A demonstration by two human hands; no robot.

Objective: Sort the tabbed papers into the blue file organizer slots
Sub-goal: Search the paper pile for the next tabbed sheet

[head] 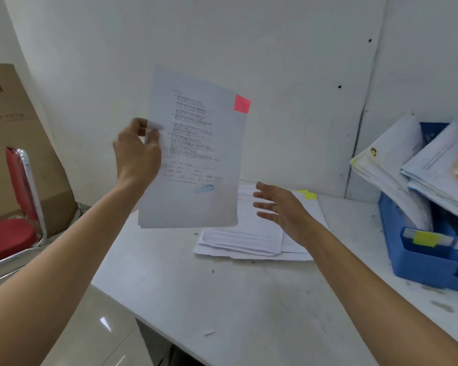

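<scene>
My left hand (138,151) pinches the left edge of a printed paper (196,154) and holds it upright above the table; a pink tab (241,103) sticks out at its top right corner. My right hand (280,207) hovers with fingers spread over a stack of papers (249,241) lying flat on the table, one with a yellow tab (308,194). The blue file organizer (418,257) stands at the right, its slots holding leaning bundles of papers (397,165); a yellow label (425,238) marks its front.
The white table (222,299) stands against a white wall. To the left are a red chair (13,207) with a chrome frame and a large cardboard box (11,122). Tiled floor shows below the table's left edge.
</scene>
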